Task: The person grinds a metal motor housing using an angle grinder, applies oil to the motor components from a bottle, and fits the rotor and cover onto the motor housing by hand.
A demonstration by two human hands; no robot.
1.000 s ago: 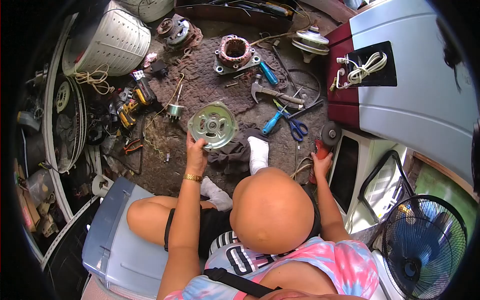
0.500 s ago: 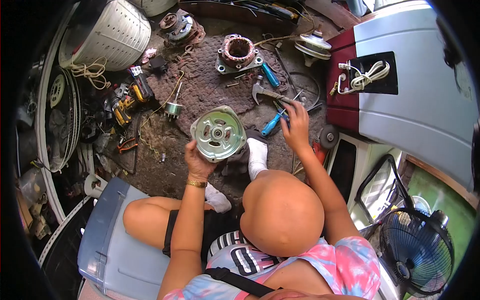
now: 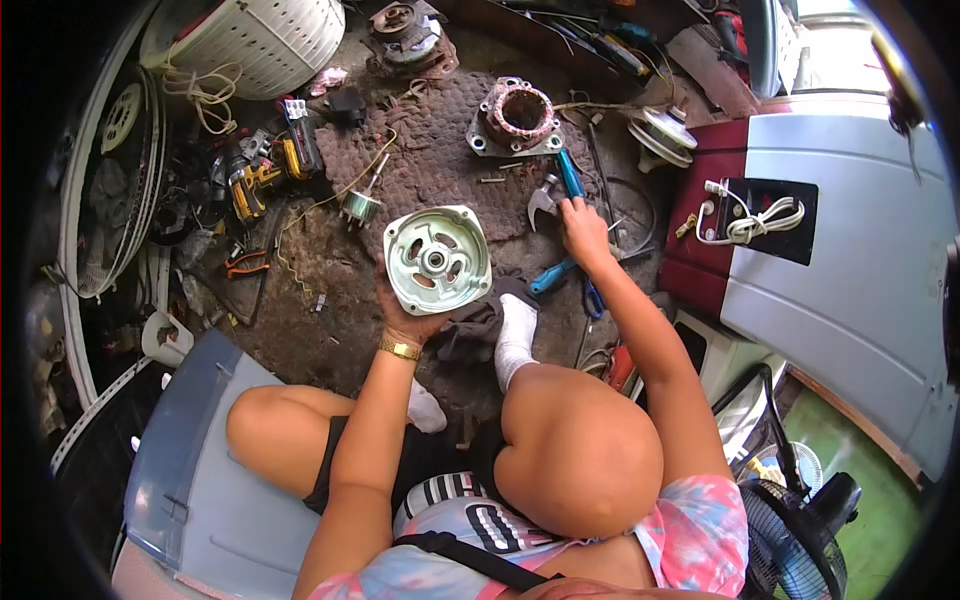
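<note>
My left hand (image 3: 408,318) grips the lower left edge of a round metal motor cover (image 3: 437,262), its hollow side with slots and a central hole facing up. My right hand (image 3: 585,232) is over the hammer, whose claw head (image 3: 543,200) shows just left of the fingers; its fingers are bent together around something I cannot make out. A blue screwdriver (image 3: 570,173) lies just above this hand, and another blue handle (image 3: 552,276) lies below it. The motor stator (image 3: 517,118) stands on the brown mat (image 3: 430,150). A rotor with a shaft (image 3: 361,206) stands left of the cover.
A yellow drill (image 3: 247,190) and orange pliers (image 3: 246,264) lie at the left. White perforated drum (image 3: 260,45) at the upper left. At the right are a grey and maroon appliance casing (image 3: 840,210) with a coiled cord and a black fan (image 3: 795,530). A red grinder (image 3: 620,368) lies by my right forearm.
My right hand has left the red grinder and moved up and left to the hammer. The cover in my left hand has turned and shifted slightly right. The camera view has shifted.
</note>
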